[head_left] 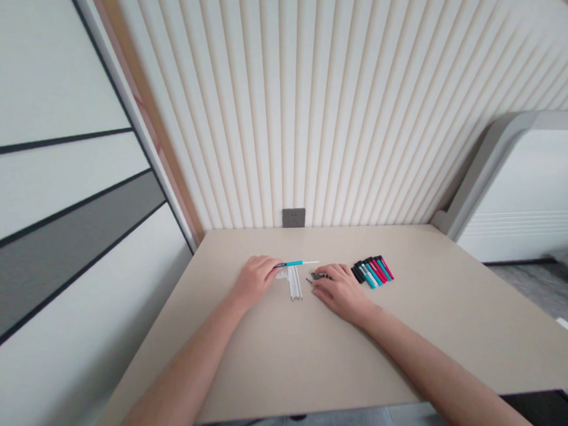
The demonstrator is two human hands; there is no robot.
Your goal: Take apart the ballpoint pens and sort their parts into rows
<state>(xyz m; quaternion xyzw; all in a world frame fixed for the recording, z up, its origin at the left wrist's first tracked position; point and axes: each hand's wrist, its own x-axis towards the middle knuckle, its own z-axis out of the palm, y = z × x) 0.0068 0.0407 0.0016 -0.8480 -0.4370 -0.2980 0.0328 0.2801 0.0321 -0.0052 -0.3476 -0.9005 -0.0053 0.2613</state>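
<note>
My left hand [256,279] is closed on a blue pen [293,263] with a dark end. The pen lies level, and a thin white tip stretches out of it to the right. Below the pen, several slim white pen refills [295,285] lie side by side on the table. Small clear pieces [281,275] sit beside my left fingertips. My right hand [340,291] rests low over small dark pieces [316,276], its fingers apart and bent. Those pieces are partly hidden by the fingers and too small to name.
Right of my right hand lies a row of black, blue and red pen barrels [374,272]. The beige table [288,360] meets a ribbed wall with a dark socket [294,217]. A white cabinet [73,314] stands at the left, a grey-white headboard [527,183] at the right.
</note>
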